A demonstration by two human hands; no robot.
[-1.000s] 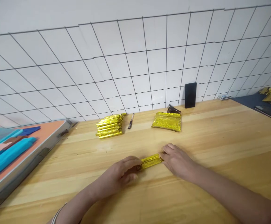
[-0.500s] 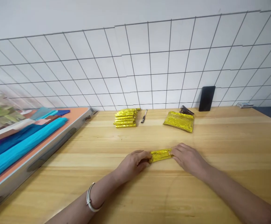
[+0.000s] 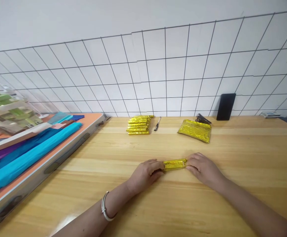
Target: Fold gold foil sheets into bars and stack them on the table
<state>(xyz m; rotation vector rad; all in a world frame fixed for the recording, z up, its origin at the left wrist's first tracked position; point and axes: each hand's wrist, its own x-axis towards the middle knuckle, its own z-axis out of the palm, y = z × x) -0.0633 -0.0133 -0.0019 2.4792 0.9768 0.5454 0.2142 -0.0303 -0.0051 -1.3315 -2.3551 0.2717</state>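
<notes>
A narrow strip of shiny gold foil point(image 3: 175, 164), folded lengthwise, lies flat on the wooden table in front of me. My left hand point(image 3: 145, 175) grips its left end, fingers curled over the top and thumb at the near side. At the other end, my right hand point(image 3: 203, 169) pinches the foil, its fingertips closed around the corner. Both hands rest low on the tabletop, and the strip's middle shows between them. The ends under my fingers are hidden.
Gold foil rolls point(image 3: 138, 125) are piled at the back beside a pen point(image 3: 157, 124). A flat gold foil packet point(image 3: 195, 131) lies near a black stapler-like object point(image 3: 203, 118). A black phone-like slab point(image 3: 226, 107) leans on the wall. Coloured rolls point(image 3: 47, 148) fill the left side.
The foil strip looks slightly narrower, its far edge folded further toward me. Both hands keep their hold on the ends. The whole view has shifted a little as my head turned left.
</notes>
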